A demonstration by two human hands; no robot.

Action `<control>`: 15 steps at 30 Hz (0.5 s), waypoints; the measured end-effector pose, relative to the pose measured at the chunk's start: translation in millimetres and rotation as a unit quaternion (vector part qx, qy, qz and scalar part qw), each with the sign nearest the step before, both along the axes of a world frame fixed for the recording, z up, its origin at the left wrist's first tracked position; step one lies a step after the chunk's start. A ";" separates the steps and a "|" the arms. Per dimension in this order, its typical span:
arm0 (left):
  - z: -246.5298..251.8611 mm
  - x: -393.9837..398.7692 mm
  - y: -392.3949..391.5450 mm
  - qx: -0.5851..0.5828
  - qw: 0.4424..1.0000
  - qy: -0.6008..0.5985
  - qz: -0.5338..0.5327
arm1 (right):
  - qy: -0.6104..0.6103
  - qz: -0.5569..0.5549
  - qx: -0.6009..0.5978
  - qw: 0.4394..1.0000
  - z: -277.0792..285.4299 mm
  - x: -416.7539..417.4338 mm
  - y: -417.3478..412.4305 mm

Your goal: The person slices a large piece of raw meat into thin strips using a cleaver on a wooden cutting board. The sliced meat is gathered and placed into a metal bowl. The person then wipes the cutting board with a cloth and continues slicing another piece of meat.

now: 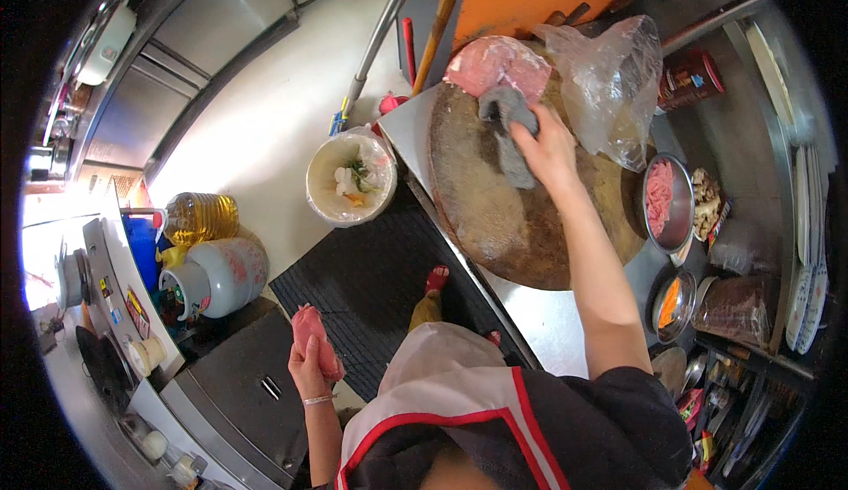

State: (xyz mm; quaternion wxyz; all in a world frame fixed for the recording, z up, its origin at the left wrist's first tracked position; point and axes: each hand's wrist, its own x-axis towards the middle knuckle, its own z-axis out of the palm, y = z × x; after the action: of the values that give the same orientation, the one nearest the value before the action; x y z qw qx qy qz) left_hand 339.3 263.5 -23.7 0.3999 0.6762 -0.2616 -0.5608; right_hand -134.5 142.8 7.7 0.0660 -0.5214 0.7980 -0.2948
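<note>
In my left hand (pixel 309 365) is a slab of raw meat (pixel 317 343), held out beside my body above the floor. My right hand (pixel 548 147) grips a grey cloth (pixel 514 152) and presses it on a large round wooden chopping block (pixel 477 205). A damp dark patch shows on the wood beside the cloth. A bigger piece of raw meat (pixel 493 64) lies at the block's far edge, touching the cloth's far end. To its right rests a crumpled clear plastic bag (pixel 606 79).
A metal bowl of sliced meat (pixel 660 198) and a bowl of orange strips (pixel 668 304) stand right of the block. A lined waste bin (pixel 317 188) is on the floor, near a black mat (pixel 358 251). A gas cylinder (pixel 232 274) and oil jug (pixel 205 217) are at left.
</note>
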 end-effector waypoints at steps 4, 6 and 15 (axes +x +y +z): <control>-6.6 -1.4 -0.5 0.015 1.000 -0.025 -0.005 | 0.126 -0.061 0.123 0.983 -45.1 62.3 -30.7; 2.3 -5.8 -4.8 0.012 0.999 -0.025 -0.024 | 0.035 0.026 0.131 0.990 -42.7 99.7 -46.9; 53.0 -141.2 -43.3 -0.035 0.950 -0.039 -0.309 | 0.010 0.127 0.183 0.975 -46.5 53.2 161.6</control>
State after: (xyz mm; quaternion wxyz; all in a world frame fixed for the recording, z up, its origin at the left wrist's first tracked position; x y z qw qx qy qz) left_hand 198.1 220.1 29.4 0.2199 0.5691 -0.4927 -0.6205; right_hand -81.4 304.5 -38.8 0.1894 -0.6003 0.7664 -0.1283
